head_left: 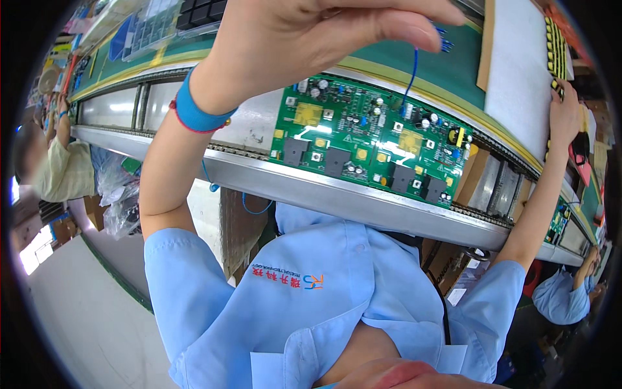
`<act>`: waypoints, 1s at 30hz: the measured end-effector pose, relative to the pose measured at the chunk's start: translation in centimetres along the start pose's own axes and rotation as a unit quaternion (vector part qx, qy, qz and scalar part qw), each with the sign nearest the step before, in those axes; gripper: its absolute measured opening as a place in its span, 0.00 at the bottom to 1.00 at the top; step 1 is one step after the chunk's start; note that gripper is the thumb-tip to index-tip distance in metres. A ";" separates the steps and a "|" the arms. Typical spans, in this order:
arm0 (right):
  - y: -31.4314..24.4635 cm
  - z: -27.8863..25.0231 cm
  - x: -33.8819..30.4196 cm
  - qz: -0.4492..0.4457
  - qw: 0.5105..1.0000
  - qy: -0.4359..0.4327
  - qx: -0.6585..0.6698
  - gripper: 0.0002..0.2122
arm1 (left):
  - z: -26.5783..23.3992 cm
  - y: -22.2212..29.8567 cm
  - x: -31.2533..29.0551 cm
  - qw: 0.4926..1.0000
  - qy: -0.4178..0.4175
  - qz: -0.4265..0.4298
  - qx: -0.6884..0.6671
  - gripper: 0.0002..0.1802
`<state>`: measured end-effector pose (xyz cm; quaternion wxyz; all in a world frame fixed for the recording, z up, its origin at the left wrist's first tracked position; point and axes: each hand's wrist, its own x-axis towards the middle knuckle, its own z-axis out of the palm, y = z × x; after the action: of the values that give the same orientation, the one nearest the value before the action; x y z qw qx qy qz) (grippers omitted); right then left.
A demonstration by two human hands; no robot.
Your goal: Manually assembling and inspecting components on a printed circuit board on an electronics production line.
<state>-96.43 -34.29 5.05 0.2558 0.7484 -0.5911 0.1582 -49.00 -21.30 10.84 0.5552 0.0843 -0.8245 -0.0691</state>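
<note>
A green circuit board (353, 162) lies across the rails of a conveyor in front of me, carrying black relays, round capacitors and a yellow-and-black part. Above its far edge is my left hand (324, 29), with a blue band on the wrist and thumb and finger closed in a pinch. A blue wire (414, 68) runs from under the thumb down to the board; the fingers partly hide its upper end. Several blue wire ends (445, 42) show just beyond the thumb. Far to the right, my right hand (565, 111) closes its fingers on a small black-and-yellow part (556, 86).
Yellow-and-black parts (555, 48) stand in a row beside a white sheet (515, 78) at the right. A clear compartment box (152, 35) and a black tray (199, 13) sit at the far left. The conveyor's metal rail (311, 188) runs before my body. Co-workers are at both sides.
</note>
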 end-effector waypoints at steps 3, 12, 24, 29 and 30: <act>1.2 0.5 -0.2 0.005 1.000 -0.004 0.007 0.15 | -3.1 5.1 0.7 0.942 -0.111 -0.301 0.103 0.13; 2.8 1.4 0.4 0.044 0.998 -0.046 0.007 0.15 | -6.3 4.9 -5.5 0.765 -0.428 -0.338 0.342 0.14; -0.4 -1.3 -0.5 0.141 0.971 0.047 0.186 0.17 | -5.8 3.2 -5.4 0.839 -0.416 -0.175 0.303 0.02; -3.7 -3.8 0.0 0.096 0.964 0.063 0.239 0.15 | -5.9 1.2 -6.8 0.844 -0.285 0.127 0.436 0.04; -4.0 -4.1 -0.1 0.096 0.964 0.062 0.241 0.15 | -5.8 1.0 -7.2 0.843 -0.286 0.127 0.437 0.04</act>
<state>-92.35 -31.19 7.59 0.0880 0.7162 -0.5878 0.3659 -41.05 -18.89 6.68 0.2043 0.1894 -0.8951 0.3480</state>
